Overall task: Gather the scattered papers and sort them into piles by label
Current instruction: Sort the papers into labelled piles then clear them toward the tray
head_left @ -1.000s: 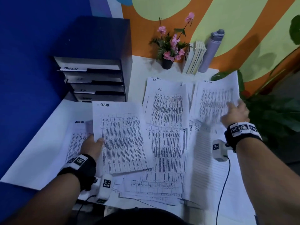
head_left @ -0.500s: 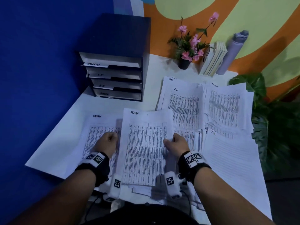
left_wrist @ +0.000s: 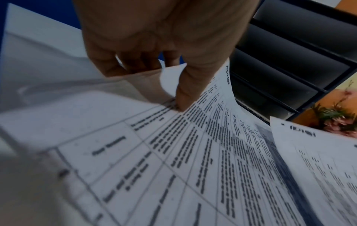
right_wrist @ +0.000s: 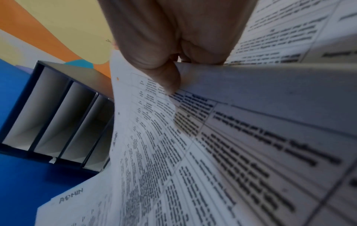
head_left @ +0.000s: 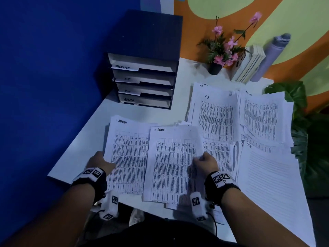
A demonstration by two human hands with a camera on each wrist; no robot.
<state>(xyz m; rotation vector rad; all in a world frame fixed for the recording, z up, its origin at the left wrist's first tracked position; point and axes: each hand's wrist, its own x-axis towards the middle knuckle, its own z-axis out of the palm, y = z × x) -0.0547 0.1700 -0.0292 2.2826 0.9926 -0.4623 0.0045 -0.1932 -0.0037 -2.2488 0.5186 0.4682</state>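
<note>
Nearest the dark four-slot paper tray [head_left: 144, 75]'s front, two white printed table sheets headed ADMIN are in hand. The right hand [head_left: 204, 162] pinches the right edge of one ADMIN sheet [head_left: 172, 164], slightly lifted; the left hand [head_left: 99, 162] grips the left edge of the other ADMIN sheet [head_left: 128, 154], thumb on top. The step looks like joining the ADMIN pair: next, slide one squarely over the other. Both run lengthwise toward the tray, headings at the far end. Right of the tray lie the unsorted HR and IT sheets [head_left: 217, 114].
</note>
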